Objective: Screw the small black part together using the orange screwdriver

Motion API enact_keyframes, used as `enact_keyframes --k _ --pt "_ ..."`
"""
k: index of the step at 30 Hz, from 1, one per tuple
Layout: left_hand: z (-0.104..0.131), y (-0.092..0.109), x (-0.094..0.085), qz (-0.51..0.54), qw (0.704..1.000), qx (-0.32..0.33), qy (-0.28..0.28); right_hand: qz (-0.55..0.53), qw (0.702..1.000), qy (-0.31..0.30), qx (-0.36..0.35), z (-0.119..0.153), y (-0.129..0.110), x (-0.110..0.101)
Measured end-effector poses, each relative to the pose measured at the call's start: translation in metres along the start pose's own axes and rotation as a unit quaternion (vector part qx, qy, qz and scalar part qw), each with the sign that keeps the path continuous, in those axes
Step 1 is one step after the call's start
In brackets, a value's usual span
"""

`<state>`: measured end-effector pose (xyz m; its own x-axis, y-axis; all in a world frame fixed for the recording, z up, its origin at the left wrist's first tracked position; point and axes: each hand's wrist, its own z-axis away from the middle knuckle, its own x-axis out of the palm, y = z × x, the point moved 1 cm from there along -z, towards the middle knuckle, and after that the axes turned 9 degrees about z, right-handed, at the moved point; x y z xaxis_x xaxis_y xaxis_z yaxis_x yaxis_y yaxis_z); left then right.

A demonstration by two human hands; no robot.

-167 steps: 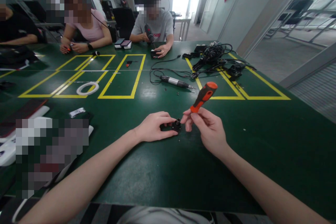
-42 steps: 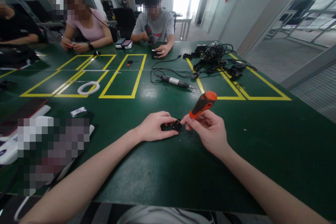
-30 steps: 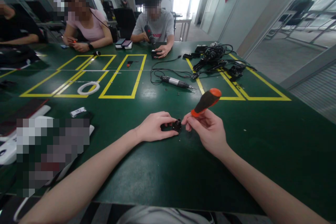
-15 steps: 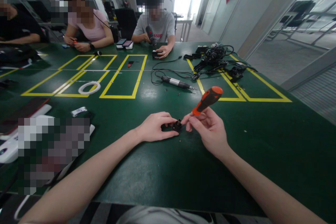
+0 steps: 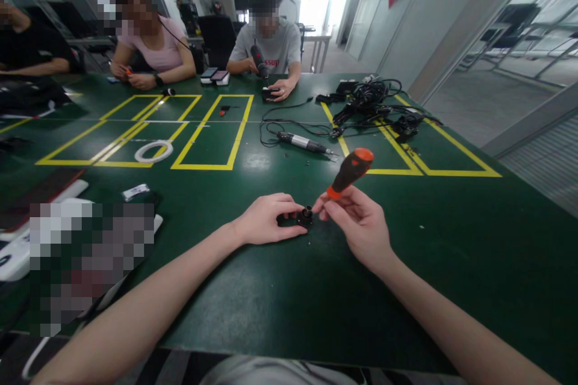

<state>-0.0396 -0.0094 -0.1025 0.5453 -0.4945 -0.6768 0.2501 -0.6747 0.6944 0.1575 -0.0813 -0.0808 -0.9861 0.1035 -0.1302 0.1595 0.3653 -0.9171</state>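
Head view: both hands kept their places, while the orange-and-black screwdriver [image 5: 350, 173] leaned slightly more upright than half a second earlier. The right hand [image 5: 366, 222] gripped it between thumb and fingers, which hid the shaft; contact at its tip could not be told. The left hand [image 5: 264, 219], narrowly parted, pinched a black barrel-topped part [image 5: 305, 219] resting on the green table [image 5: 280, 301]. Beyond lay tangled black cables [image 5: 368, 96], an electric screwdriver [image 5: 302, 142] and a white ring [image 5: 168, 149].
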Motion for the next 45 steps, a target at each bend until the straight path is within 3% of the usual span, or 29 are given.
enact_keyframes --k 7,15,23,36,45 --pt "0.0008 0.0003 0.0002 -0.004 1.000 0.002 0.001 0.051 0.999 -0.008 -0.016 -0.0016 -0.0056 -0.0013" --pt "0.0008 -0.0030 0.0019 -0.013 1.000 0.001 0.006 0.001 1.000 0.001 -0.004 -0.0018 0.0001 0.0016" --pt "-0.0001 -0.0003 0.0002 -0.010 1.000 0.003 -0.003 0.041 0.999 0.009 -0.022 -0.0017 -0.0054 -0.0004" --pt "0.0005 0.0021 0.0003 0.003 1.000 -0.010 -0.001 0.015 0.999 -0.045 -0.020 0.0020 -0.0041 0.0025" --pt "0.0004 0.0001 0.0006 -0.004 1.000 -0.004 0.001 0.012 0.999 -0.040 -0.019 0.0000 -0.0014 0.0011"
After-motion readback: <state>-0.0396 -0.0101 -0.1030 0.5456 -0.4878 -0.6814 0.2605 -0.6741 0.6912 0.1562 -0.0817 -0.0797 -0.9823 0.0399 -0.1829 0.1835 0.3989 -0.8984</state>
